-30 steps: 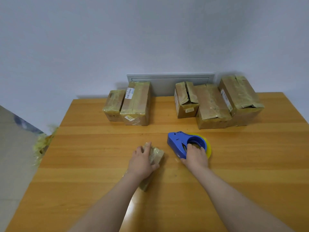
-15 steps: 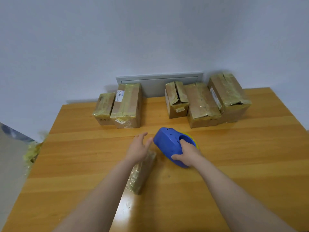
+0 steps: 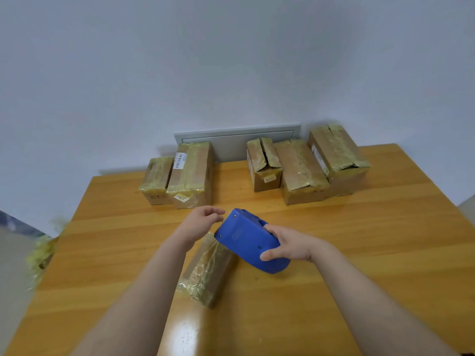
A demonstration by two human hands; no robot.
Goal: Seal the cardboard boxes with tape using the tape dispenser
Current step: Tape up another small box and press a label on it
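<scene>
The blue tape dispenser is held above the middle of the table, gripped in the right hand, its toothed end over a tape-wrapped cardboard box. The left hand hovers beside it, fingers loosely bent, holding nothing. More boxes line the far edge.

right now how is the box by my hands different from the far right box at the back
The near box lies at mid-table apart from the rest, turned diagonally; the far right box sits in the back row against another box. The near box is slim and low; the far right box is bulkier and taller. Both are brown cardboard covered in yellowish tape.
</scene>
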